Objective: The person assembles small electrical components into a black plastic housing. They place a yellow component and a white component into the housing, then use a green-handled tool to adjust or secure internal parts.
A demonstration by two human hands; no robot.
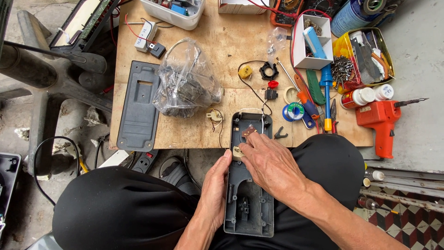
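Head view: left hand [216,185] gripping grey housing [249,210] along its left edge, fingers wrapped on it. Right hand [270,164] pressing fingertips together onto small brown part [249,131] inside. Risking, likely: snagging thin wires [262,121] just beyond fingertips, tugging them loose.

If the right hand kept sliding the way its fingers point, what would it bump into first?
The right hand points up-left along the open grey casing. It would probably meet the small brown part inside first, just past its fingertips, though how close it sits is hard to judge.
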